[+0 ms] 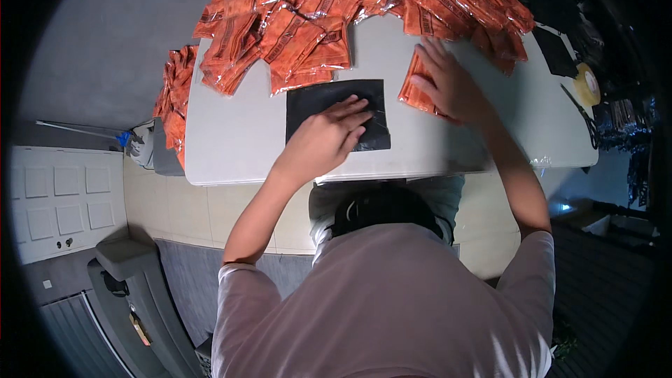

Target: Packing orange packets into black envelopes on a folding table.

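Observation:
A flat black plastic mailer bag [305,103] lies on the white table [238,136] in front of me. My left hand [322,138] rests on it, palm down, fingers stretched out across its right half. To the right of the bag, my right hand [453,89] lies over an orange packet in clear plastic [414,89]. Its fingers are extended and apart, pointing away from me. The hand hides part of that packet. Beyond both hands, a large heap of similar orange packets [308,35] covers the far part of the table.
At the table's right edge are a roll of yellow tape [588,84], dark-handled scissors [592,129] and a stack of black bags [554,49]. More orange packets [178,87] are piled beyond the left edge. A grey sofa [143,276] and a white door [66,199] stand at left.

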A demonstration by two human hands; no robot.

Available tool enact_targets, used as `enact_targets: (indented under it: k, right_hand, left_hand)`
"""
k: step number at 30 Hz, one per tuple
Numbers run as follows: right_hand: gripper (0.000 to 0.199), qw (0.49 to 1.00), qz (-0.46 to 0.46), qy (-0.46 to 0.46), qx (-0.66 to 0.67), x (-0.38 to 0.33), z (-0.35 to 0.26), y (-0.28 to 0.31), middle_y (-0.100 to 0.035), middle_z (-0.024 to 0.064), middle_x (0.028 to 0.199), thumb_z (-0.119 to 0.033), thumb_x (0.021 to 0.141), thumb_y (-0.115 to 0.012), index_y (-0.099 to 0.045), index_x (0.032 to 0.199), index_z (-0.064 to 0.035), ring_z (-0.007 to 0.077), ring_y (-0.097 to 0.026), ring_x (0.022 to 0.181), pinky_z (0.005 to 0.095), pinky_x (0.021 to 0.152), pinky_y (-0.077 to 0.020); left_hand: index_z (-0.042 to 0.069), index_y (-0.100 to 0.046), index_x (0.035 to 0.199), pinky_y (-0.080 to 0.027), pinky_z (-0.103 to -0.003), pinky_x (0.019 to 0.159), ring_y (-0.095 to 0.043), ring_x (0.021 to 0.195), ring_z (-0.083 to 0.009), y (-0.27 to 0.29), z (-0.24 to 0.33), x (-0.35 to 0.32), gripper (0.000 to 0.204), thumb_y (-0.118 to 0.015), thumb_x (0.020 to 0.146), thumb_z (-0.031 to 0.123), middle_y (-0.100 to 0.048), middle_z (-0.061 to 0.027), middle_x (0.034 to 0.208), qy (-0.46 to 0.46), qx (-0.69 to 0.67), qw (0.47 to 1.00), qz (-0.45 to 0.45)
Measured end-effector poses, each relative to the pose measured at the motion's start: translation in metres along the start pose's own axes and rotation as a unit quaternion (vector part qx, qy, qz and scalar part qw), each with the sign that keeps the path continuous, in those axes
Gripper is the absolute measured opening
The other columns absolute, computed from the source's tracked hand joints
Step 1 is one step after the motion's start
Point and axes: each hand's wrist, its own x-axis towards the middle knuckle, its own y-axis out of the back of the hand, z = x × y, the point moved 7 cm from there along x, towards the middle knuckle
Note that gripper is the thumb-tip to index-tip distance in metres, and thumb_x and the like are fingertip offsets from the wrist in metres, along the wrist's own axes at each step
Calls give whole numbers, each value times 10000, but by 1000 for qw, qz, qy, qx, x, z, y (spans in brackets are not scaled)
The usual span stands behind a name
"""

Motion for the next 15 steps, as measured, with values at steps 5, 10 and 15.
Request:
enact_targets:
  k: [5,10,15]
  right_hand:
    - [719,998,-26,10,-61,1,-7,-17,-519,253,1547,-498,1001,-640,-553,1448,58,418,-471,1458,514,1164,-404]
    - [720,997,-14,9,-72,0,-10,-13,-538,251,1527,-502,989,-648,-562,1434,57,412,-499,1432,539,1147,-409]
    - [721,999,-17,-1,-49,2,-13,-8,-538,242,1520,-512,995,-632,-557,1433,55,411,-493,1420,551,1151,-394]
  left_hand:
    - [-20,-643,1380,-493,-424,1156,-567,1402,-322,-21,23,22,403,-612,998,104,-645,-174,1444,-144,90,985,-37]
    - [-54,-633,1366,-495,-420,1154,-587,1383,-315,-41,24,41,414,-605,980,92,-640,-189,1445,-196,153,968,-39]
    - [-87,-664,1280,-515,-415,1122,-634,1310,-317,-48,24,49,365,-599,979,109,-684,-215,1351,-210,182,959,-62]
